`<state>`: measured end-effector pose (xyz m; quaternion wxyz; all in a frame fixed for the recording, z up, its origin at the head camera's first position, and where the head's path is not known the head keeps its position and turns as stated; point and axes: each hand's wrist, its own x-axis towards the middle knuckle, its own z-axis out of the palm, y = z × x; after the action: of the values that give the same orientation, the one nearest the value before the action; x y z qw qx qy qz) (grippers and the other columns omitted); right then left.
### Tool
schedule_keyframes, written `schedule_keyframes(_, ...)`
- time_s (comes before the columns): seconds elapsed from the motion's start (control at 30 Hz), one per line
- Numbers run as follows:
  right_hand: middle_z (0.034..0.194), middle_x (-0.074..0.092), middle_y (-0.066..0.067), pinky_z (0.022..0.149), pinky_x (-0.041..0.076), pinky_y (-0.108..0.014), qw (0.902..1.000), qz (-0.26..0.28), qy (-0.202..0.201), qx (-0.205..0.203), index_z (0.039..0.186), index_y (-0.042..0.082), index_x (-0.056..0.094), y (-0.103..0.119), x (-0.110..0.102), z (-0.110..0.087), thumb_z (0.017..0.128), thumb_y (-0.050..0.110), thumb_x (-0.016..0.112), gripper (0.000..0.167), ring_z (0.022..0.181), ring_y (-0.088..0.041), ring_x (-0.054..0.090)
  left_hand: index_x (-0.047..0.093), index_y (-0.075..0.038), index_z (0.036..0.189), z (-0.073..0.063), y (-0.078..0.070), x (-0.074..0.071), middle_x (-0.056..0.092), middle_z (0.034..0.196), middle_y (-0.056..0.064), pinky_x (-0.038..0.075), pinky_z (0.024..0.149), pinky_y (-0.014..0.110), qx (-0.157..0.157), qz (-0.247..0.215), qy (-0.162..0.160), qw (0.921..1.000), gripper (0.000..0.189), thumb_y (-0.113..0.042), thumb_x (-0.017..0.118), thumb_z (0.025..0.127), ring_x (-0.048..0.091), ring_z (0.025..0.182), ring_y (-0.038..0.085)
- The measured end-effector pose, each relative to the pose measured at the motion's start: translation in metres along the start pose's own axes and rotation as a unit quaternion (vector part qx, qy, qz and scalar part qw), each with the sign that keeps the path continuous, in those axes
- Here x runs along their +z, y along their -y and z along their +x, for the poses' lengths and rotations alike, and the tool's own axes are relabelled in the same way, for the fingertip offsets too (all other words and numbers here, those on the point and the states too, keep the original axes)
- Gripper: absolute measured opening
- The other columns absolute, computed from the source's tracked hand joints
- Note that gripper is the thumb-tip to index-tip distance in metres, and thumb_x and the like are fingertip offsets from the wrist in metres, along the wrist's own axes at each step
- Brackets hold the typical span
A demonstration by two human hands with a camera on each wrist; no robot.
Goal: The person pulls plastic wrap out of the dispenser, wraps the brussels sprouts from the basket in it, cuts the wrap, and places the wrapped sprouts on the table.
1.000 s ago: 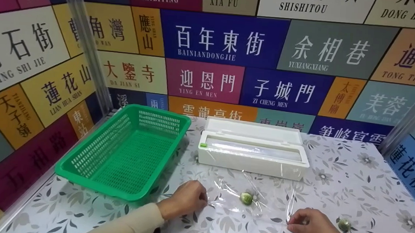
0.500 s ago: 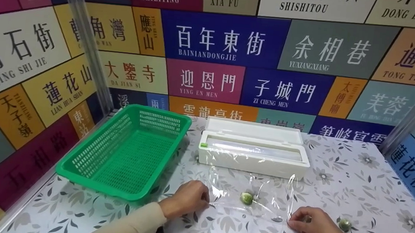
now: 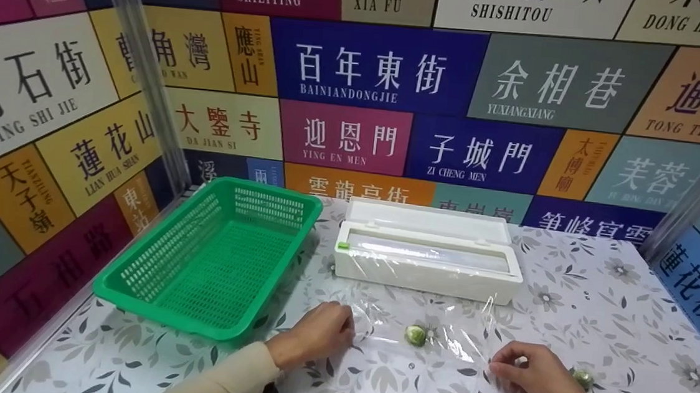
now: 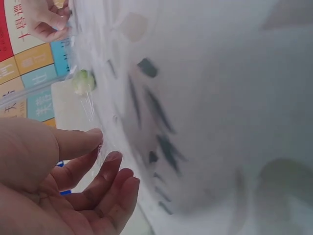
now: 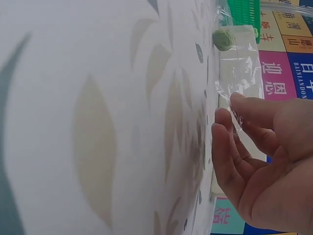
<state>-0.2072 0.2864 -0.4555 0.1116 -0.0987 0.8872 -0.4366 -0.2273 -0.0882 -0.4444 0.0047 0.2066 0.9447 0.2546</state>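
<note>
A sheet of clear cling film stretches from the white dispenser box toward the person. My left hand pinches its near left corner between thumb and forefinger, as the left wrist view shows at the film edge. The near right corner is pinched by my right hand, its other fingers loosely bent in the right wrist view. Between both hands lies a small green Brussels sprout, close to the film. A second sprout, with a shiny film-like surface, is partly hidden behind the right hand.
A green perforated basket stands at left on the flower-patterned tabletop. The dispenser's lid is raised at the back, with a film roll inside. Colourful sign-covered walls enclose the table's back and sides.
The film has been shifted and smoothed between the hands, its folds and glints changing. My right hand has risen slightly and now overlaps more of the second sprout. The left hand barely moved.
</note>
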Motion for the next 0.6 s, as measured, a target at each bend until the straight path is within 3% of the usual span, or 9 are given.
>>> schedule_keyframes(0.23, 0.067, 0.063, -0.003, 0.046, 0.048, -0.024, 0.9994, 0.001, -0.017, 0.03, 0.095, 0.0, 0.068, 0.005, -0.005, 0.005, 0.092, 0.018, 0.072, 0.019, 0.053, -0.01, 0.055, 0.064, -0.007, 0.077, 0.004, -0.006, -0.009, 0.062, 0.074, 0.003, 0.045, 0.061, 0.023, -0.007, -0.01, -0.021, 0.9997, 0.011, -0.001, 0.066, 0.086, 0.053, 0.069, 0.012)
schedule_keyframes(0.43, 0.069, 0.06, -0.001, 0.045, 0.045, -0.023, 0.9956, 0.008, -0.041, 0.084, 0.095, 0.002, 0.067, 0.009, -0.005, 0.011, 0.092, 0.016, 0.071, 0.015, 0.057, -0.013, 0.055, 0.063, -0.007, 0.08, 0.01, -0.007, -0.008, 0.064, 0.076, 0.003, 0.046, 0.061, 0.024, -0.036, -0.026, -0.019, 0.9988, 0.011, -0.002, 0.065, 0.089, 0.053, 0.069, 0.012)
schedule_keyframes(0.6, 0.065, 0.059, -0.003, 0.043, 0.045, -0.025, 0.9954, 0.002, -0.043, 0.086, 0.093, 0.002, 0.068, 0.008, -0.002, 0.016, 0.092, 0.016, 0.071, 0.014, 0.052, -0.013, 0.053, 0.063, -0.007, 0.082, 0.015, -0.006, -0.006, 0.066, 0.08, 0.005, 0.048, 0.062, 0.027, -0.066, -0.039, -0.025, 0.9968, 0.009, -0.004, 0.065, 0.09, 0.055, 0.07, 0.014)
